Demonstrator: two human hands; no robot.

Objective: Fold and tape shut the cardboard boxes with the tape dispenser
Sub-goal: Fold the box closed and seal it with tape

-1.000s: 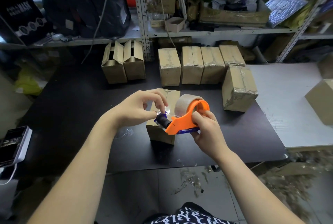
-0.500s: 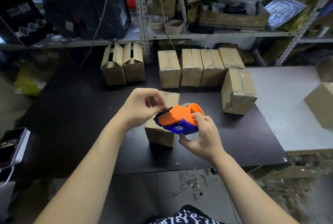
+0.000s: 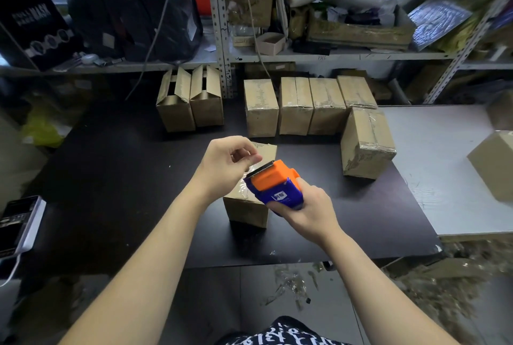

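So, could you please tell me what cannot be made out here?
Head view: the top seam of the near box is hidden by the tape dispenser and both hands.
Head view: whether the left hand pinches tape is unclear; its curled fingers cover the spot.
Head view: the tape roll is hidden by the dispenser's body and the right hand.
Head view: the phone is cut off by the left edge.

**Both Hands Held Forward, Close Together**

Both bare forearms are stretched forward from the lower edge of the view and brought together at the centre. The left hand [image 3: 224, 164] is held with its fingers curled and its thumb pressed to the forefinger; what is pinched cannot be made out. The right hand [image 3: 308, 205] is wrapped around the tape dispenser [image 3: 273, 181], which is gripped from below and tilted towards the left fingertips.
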